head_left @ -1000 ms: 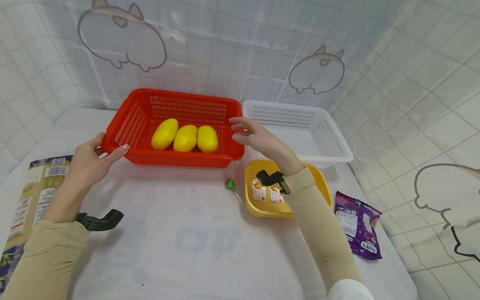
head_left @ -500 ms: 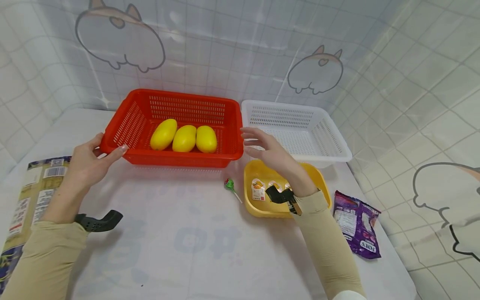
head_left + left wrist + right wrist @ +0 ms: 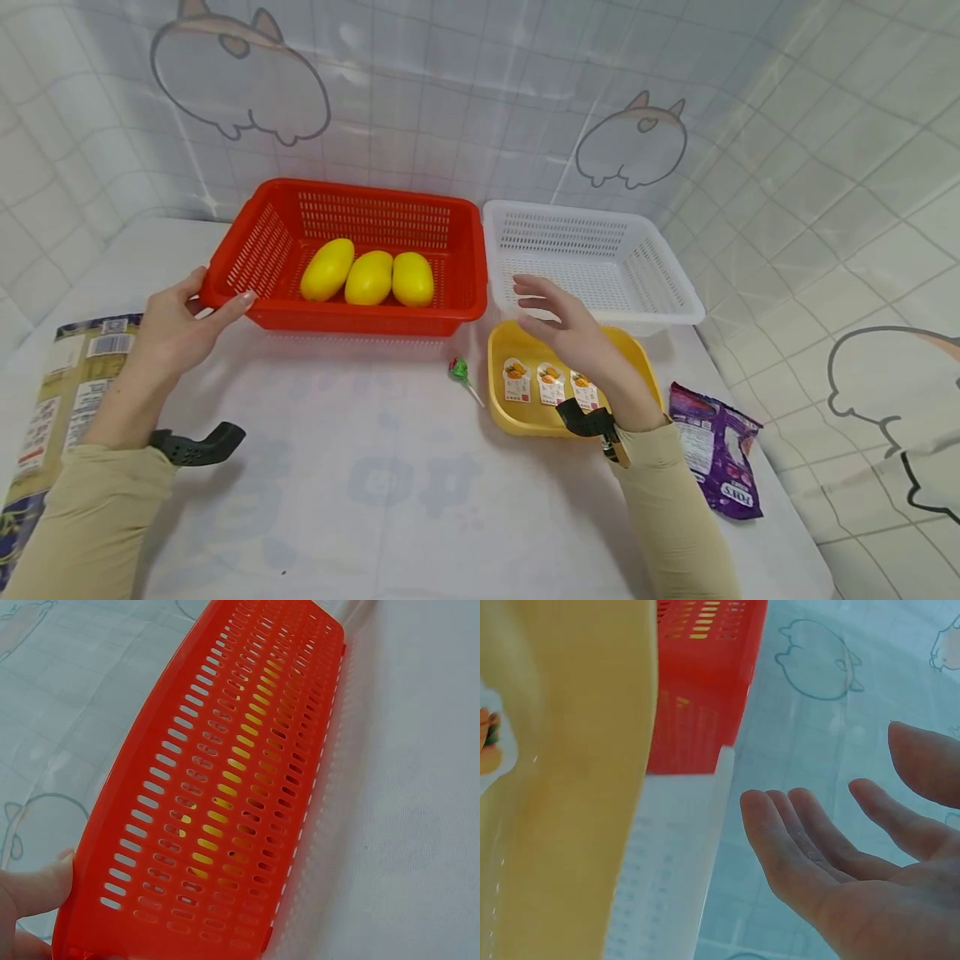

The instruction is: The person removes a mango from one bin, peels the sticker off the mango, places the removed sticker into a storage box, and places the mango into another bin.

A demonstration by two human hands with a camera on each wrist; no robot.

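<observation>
My left hand (image 3: 177, 325) grips the front left corner of a red slotted basket (image 3: 360, 318), thumb on the rim and fingers round the outer side. In the left wrist view the thumb (image 3: 45, 889) lies at the basket's rim. Inside it are a few yellow mango-like fruits (image 3: 327, 270), side by side. My right hand (image 3: 573, 333) hovers over the back of a yellow tray (image 3: 517, 422), fingers loosely bent and holding nothing; the right wrist view shows its fingers spread apart. Several small cut-out cards with food pictures (image 3: 551, 383) lie in the tray.
A white slotted basket (image 3: 686, 304) stands right of the red one. A green-wrapped lollipop (image 3: 459, 369) lies left of the yellow tray. A purple snack bag (image 3: 716, 450) is at the right, and a gold printed packet (image 3: 71, 400) lies under the left forearm.
My right hand has moved away from the red basket's right end, rightward and toward me, to over the yellow tray. The left hand keeps its grip on the corner; the fruits look unmoved.
</observation>
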